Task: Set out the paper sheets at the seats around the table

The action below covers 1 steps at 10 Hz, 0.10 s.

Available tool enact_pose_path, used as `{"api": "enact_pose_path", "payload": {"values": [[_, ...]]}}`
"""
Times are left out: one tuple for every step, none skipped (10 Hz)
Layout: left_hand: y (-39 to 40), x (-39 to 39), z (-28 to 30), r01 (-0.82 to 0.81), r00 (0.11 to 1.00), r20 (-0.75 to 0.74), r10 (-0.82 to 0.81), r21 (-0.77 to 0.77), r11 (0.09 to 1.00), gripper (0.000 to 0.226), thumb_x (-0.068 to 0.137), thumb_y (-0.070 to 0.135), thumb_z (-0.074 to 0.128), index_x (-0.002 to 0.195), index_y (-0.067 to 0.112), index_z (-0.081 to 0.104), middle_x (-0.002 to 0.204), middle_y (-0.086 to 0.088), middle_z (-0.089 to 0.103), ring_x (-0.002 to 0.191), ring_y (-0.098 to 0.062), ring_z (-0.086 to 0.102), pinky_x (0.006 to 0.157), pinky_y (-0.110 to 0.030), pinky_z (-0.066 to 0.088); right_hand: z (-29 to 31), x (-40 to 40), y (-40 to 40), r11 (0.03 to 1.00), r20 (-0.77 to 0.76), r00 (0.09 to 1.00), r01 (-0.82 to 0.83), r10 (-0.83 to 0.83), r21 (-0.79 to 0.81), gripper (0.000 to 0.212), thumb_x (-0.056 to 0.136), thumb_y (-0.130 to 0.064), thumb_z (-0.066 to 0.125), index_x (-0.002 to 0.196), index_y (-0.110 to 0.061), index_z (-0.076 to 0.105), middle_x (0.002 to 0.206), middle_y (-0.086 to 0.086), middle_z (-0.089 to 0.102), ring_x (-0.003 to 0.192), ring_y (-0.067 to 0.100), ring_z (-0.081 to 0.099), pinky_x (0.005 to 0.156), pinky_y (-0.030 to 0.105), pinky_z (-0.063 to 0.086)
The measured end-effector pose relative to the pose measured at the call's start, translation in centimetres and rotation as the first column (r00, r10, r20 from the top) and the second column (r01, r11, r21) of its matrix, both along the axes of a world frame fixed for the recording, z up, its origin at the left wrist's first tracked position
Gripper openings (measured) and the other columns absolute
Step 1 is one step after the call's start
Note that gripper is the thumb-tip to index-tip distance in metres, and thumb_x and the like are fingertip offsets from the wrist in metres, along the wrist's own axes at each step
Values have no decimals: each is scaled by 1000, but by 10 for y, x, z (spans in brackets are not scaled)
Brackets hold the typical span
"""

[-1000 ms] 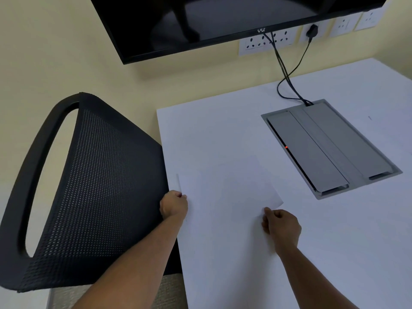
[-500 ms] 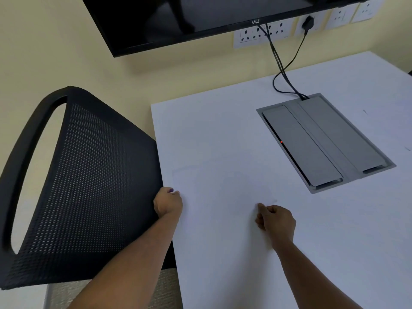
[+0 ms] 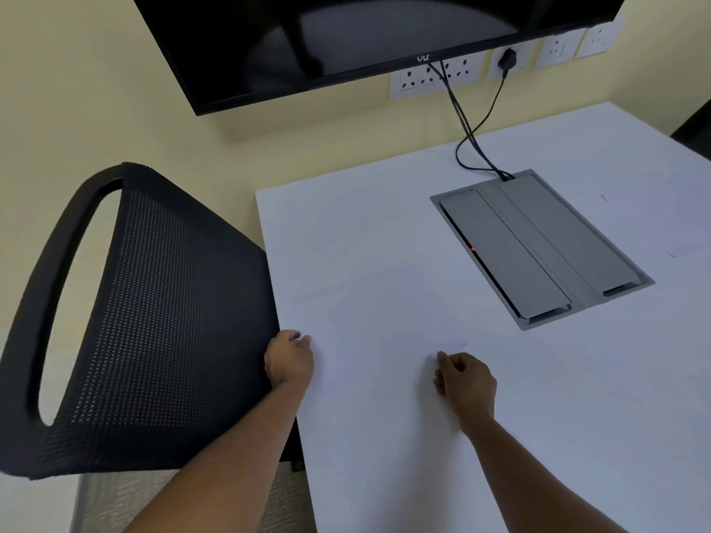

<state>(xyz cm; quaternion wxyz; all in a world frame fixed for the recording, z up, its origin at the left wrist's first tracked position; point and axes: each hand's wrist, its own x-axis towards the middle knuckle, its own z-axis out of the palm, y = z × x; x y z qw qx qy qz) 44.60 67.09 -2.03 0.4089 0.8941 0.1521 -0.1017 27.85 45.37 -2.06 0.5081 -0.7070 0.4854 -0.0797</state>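
Note:
A white paper sheet [image 3: 379,317] lies flat on the white table [image 3: 577,398], in front of the black mesh chair [image 3: 146,309] at the table's left side. Its outline is faint against the tabletop. My left hand [image 3: 289,364] rests at the sheet's near left edge, by the table's edge, with fingers curled on the paper. My right hand [image 3: 466,379] is at the sheet's near right corner, thumb and fingers pinched together on it.
A grey cable box [image 3: 538,248] with a red light is set into the table to the right of the sheet. Black cables [image 3: 467,128] run from it to wall sockets under a black wall screen [image 3: 365,36]. A faint edge of another sheet [image 3: 677,253] shows at far right.
The sheet was raised at its far end one second ago. It has come down flat onto the table, with both hands staying at its near corners.

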Motion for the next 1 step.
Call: {"api": "enact_pose_path", "payload": {"values": [[6,-11,16,52,998,41,-51,-4,999,23,94,21,61,113,9,65,115,-11,67,100,-29,64,88,-42,54,6,-13,10,994,10,998,-58,59,-95,31,95,-35,58,71,-17,65,59,-4,71,61,12,69,65,29,51]]}}
